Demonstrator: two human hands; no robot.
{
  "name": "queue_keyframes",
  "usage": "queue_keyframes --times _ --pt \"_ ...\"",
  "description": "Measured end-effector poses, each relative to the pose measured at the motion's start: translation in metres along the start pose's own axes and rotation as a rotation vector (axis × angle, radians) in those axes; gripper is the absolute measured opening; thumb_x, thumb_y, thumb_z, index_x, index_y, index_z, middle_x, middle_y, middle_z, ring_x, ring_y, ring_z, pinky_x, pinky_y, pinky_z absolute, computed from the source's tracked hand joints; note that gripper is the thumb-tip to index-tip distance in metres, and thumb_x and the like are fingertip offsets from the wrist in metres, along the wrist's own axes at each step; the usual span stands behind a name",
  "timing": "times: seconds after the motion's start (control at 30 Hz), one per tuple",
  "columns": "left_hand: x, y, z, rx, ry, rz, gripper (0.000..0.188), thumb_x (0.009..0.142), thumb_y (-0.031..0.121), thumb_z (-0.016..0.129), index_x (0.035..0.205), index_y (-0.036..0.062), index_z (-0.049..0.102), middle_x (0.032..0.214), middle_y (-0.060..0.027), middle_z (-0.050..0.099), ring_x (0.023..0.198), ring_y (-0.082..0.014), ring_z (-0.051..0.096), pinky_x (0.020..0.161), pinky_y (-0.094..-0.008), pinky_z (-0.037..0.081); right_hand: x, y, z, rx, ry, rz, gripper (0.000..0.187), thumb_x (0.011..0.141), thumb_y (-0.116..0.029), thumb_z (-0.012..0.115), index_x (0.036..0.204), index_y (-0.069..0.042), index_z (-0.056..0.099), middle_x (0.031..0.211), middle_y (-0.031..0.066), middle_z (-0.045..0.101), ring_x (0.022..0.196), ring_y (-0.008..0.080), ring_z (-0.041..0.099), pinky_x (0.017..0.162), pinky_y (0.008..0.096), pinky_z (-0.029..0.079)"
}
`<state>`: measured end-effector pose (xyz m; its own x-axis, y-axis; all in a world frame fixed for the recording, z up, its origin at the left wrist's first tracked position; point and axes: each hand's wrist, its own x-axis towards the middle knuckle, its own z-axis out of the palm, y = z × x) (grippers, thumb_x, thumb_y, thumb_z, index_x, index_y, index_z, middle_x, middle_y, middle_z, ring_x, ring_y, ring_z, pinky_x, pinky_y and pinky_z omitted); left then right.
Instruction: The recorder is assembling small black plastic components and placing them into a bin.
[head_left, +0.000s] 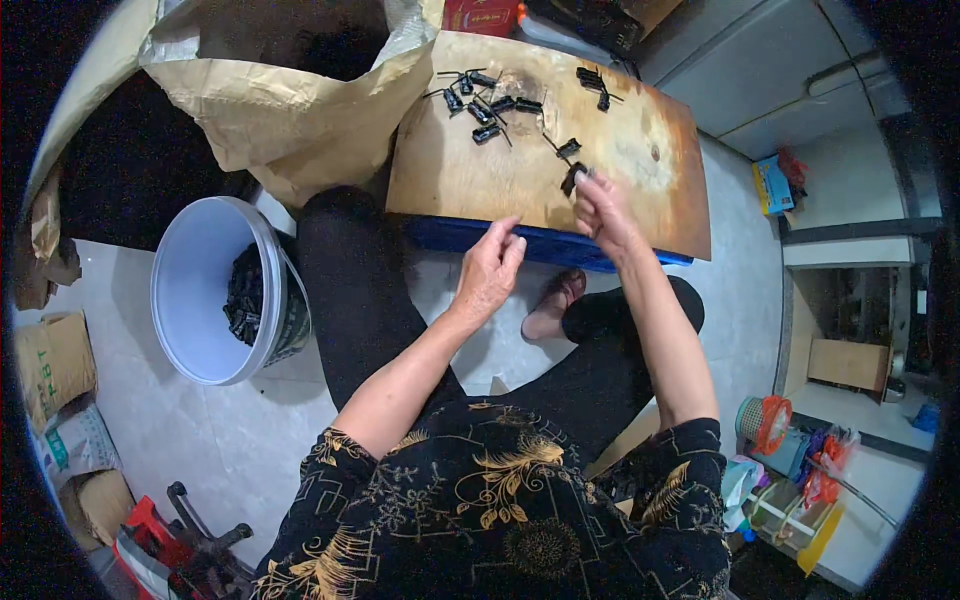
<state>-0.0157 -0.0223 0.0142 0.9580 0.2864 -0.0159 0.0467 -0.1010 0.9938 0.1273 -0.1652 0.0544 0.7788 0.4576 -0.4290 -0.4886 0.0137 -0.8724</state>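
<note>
My right hand [606, 212] is above the front edge of a worn wooden board [430, 180]. Its thumb and fingers pinch a small black plastic part [573, 179]. Just beyond those fingertips lies another black part [568, 148] with a thin stem. My left hand [488, 264] hovers just short of the board's front edge, palm side turned inward. Its index finger and thumb stand slightly apart, and I see nothing between them. Several similar black parts [485, 108] are scattered over the board's far left. A small cluster of black parts [592, 80] lies at the far right.
A white bucket [170, 300] with many black pieces [243, 300] inside stands left of my leg. A large open paper sack [290, 120] leans by the board's left side. Under the board shows a blue support [480, 238]. Grey cabinets [780, 80] stand at the right.
</note>
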Motion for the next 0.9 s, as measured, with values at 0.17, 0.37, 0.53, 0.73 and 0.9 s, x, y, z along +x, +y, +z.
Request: queue_keyframes --times 0.17,0.37,0.53,0.73,0.9 --pt "-0.005 0.006 0.001 0.298 -0.056 0.284 0.050 0.081 0.018 0.057 0.126 0.0055 0.038 0.111 -0.0188 0.051 0.097 -0.0372 0.053 0.078 -0.0394 0.045 -0.043 0.022 0.027 -0.133 -0.020 0.117 0.014 0.085 -0.022 0.059 0.085 -0.013 0.048 0.053 -0.0085 0.034 0.041 0.0029 0.029 0.037 0.0185 0.022" --pt "-0.008 0.007 -0.006 0.124 -0.209 0.213 0.049 0.078 0.014 0.062 0.123 0.0042 0.043 0.113 -0.0164 0.055 0.099 -0.0276 0.056 0.083 -0.0342 0.046 -0.064 0.037 0.035 -0.204 -0.087 0.002 0.012 0.086 -0.023 0.057 0.086 -0.012 0.053 0.059 -0.0094 0.041 0.046 0.0007 0.032 0.040 0.0183 0.023" --pt "-0.012 0.018 -0.007 -0.027 -0.244 -0.025 0.045 0.075 0.016 0.068 0.116 0.0076 0.050 0.093 -0.0096 0.060 0.067 -0.0138 0.059 0.053 -0.0252 0.049 -0.072 0.049 0.027 -0.143 -0.109 0.107 0.011 0.086 -0.023 0.056 0.089 -0.013 0.052 0.059 -0.0096 0.041 0.046 -0.0002 0.031 0.040 0.0171 0.022" --pt "-0.010 0.016 -0.007 -0.252 -0.238 -0.231 0.030 0.076 0.013 0.067 0.103 0.0048 0.054 0.078 -0.0028 0.055 0.057 -0.0042 0.048 0.041 -0.0193 0.041 -0.072 0.057 0.024 -0.093 -0.186 0.103 0.016 0.087 -0.025 0.057 0.093 -0.011 0.052 0.057 -0.0085 0.038 0.044 0.0006 0.030 0.039 0.0168 0.021" --pt "-0.009 0.013 -0.006 -0.286 -0.182 -0.242 0.025 0.079 0.009 0.062 0.103 0.0054 0.053 0.075 -0.0016 0.050 0.050 -0.0054 0.047 0.039 -0.0187 0.039 -0.074 0.058 0.027 -0.089 -0.155 0.074 0.028 0.093 -0.034 0.044 0.104 -0.009 0.051 0.057 -0.0063 0.038 0.044 0.0021 0.027 0.039 0.0172 0.020"
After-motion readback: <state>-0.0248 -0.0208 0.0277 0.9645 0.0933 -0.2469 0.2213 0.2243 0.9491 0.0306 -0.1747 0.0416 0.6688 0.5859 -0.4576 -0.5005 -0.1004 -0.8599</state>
